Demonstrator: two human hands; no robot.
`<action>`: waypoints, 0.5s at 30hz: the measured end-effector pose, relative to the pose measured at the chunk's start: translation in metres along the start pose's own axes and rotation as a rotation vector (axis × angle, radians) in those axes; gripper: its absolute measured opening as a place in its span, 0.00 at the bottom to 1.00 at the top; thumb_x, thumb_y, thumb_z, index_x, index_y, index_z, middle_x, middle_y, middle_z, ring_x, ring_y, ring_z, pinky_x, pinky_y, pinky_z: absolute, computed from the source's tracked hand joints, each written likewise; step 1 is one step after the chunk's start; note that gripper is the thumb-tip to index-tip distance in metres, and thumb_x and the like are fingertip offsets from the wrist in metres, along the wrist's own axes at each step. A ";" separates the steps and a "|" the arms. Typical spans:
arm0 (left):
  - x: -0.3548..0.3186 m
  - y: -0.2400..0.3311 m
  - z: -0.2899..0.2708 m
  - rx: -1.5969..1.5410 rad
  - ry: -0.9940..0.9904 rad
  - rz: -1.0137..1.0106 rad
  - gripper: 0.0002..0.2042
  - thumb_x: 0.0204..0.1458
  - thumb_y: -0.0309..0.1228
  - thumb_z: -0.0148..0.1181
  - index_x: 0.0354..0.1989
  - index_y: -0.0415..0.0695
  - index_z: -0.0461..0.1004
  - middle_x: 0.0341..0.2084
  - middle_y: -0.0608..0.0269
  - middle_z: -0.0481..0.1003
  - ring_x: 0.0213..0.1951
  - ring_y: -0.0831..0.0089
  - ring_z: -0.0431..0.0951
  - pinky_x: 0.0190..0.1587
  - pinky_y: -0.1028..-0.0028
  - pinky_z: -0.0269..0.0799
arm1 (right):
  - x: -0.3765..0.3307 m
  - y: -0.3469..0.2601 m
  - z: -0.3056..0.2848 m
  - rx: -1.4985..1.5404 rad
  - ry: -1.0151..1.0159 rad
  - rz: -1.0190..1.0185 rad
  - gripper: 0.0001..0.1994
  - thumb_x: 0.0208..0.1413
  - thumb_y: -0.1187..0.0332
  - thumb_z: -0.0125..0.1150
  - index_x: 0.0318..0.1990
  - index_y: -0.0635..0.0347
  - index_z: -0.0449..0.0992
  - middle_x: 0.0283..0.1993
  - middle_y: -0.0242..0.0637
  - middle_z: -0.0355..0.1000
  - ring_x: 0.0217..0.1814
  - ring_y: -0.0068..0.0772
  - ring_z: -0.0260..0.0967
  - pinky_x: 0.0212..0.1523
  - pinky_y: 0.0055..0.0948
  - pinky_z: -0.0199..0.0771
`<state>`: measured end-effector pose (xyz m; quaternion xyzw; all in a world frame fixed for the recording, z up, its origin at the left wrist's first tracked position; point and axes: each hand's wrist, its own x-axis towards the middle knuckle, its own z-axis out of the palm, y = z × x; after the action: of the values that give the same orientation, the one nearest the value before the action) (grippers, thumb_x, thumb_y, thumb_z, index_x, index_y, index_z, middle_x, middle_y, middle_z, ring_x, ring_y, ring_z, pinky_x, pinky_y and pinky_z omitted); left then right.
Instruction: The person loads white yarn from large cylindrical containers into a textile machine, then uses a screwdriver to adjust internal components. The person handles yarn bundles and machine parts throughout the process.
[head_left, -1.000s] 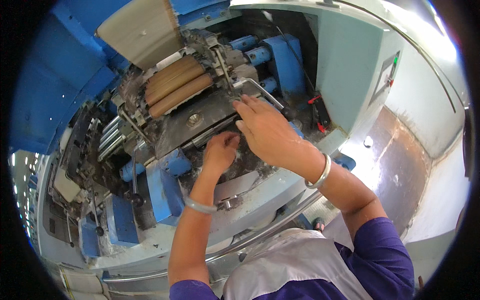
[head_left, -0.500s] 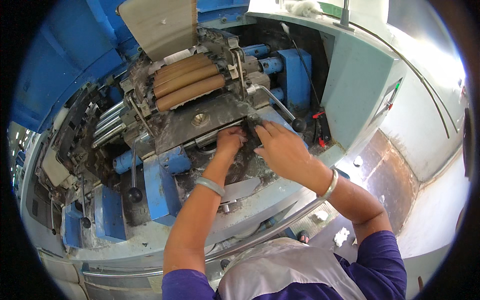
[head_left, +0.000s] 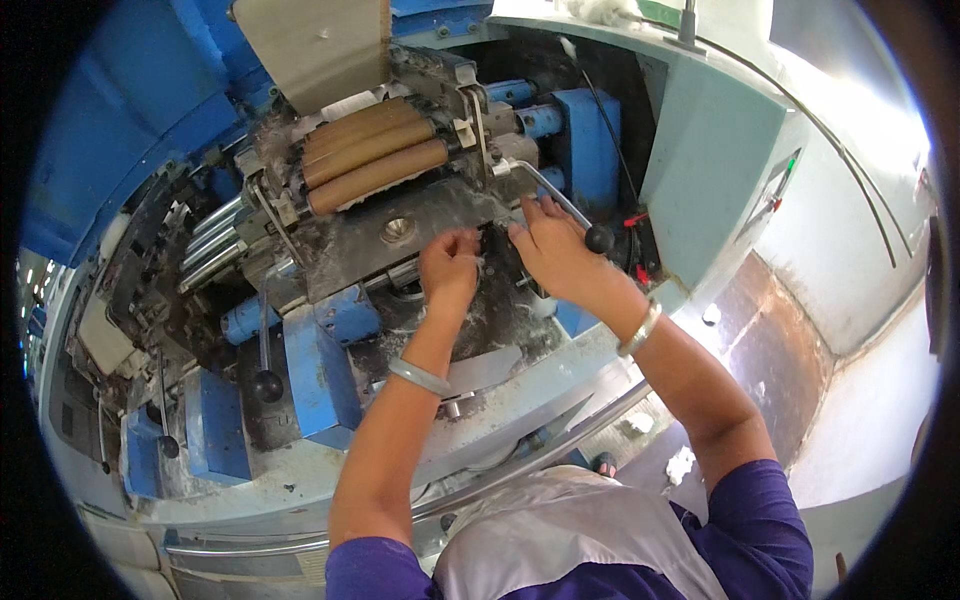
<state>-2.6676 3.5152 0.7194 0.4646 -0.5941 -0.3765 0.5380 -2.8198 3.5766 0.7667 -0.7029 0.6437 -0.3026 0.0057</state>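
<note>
My left hand (head_left: pixel 450 270) is at the front edge of a dark metal plate (head_left: pixel 365 245) with a round hole fitting (head_left: pixel 398 230) in it. Its fingers are curled together; what they hold, if anything, is hidden. Farther right, my right hand (head_left: pixel 562 255) lies with fingers stretched out over the machine's right end, beside a lever with a black ball knob (head_left: pixel 599 238). Behind the plate sit several brown rollers (head_left: pixel 375 178) with white fibre along the front one. Below my left hand, a light flat metal piece (head_left: pixel 480 370) rests on the machine bed.
Blue brackets (head_left: pixel 322 375) and more ball-knob levers (head_left: pixel 267 385) stand to the left. A blue housing (head_left: pixel 587 150) and a grey-green cabinet (head_left: pixel 715 150) rise at the right. A curved metal rail (head_left: pixel 500 480) runs along the front. White fibre tufts (head_left: pixel 680 465) lie on the floor.
My left hand has shifted left and slightly up along the plate's edge. My right hand has moved right and up toward the lever, widening the gap between the hands.
</note>
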 end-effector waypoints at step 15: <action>-0.056 0.062 0.020 0.382 -0.230 0.500 0.17 0.59 0.38 0.51 0.51 0.38 0.67 0.48 0.46 0.68 0.52 0.54 0.70 0.55 0.62 0.64 | 0.024 -0.015 0.026 -0.463 -0.186 0.158 0.37 0.58 0.54 0.47 0.70 0.65 0.47 0.55 0.66 0.64 0.58 0.63 0.62 0.54 0.54 0.62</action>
<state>-2.6969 3.5857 0.7595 0.3515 -0.8063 -0.1647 0.4464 -2.7956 3.5474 0.7614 -0.6579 0.7453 -0.0799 -0.0728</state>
